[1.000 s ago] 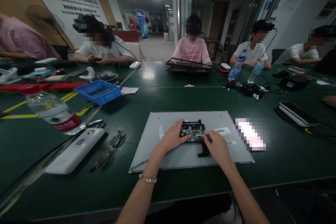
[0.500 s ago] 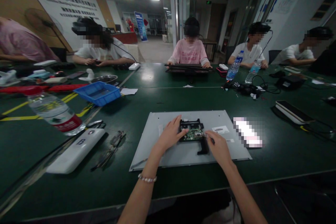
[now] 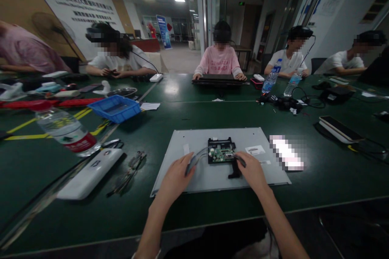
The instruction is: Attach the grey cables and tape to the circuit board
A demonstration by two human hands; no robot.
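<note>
On a light grey flat panel [image 3: 200,178] lies a green circuit board [image 3: 223,154] in a black frame [image 3: 219,144], with a black bracket arm [image 3: 234,170] at its lower right. My right hand [image 3: 251,168] is at the right edge of the board, thumb and fingers closed together. What is between those fingers is hidden. My left hand [image 3: 175,175] hovers over the left part of the panel, apart from the board. A grey smear runs from its fingertips towards the board; I cannot tell whether it is a thing or motion blur.
To the right of the panel lies a bright phone [image 3: 287,153]. At left are a white power bank [image 3: 89,175], a bundle of small wires [image 3: 129,175], a water bottle [image 3: 68,131] and a blue tray [image 3: 114,108]. Several people sit around the green table [image 3: 182,111].
My left hand has drawn back from the board, moving left and towards me, so the board's left side shows. My right hand has stayed nearly in place at the right edge.
</note>
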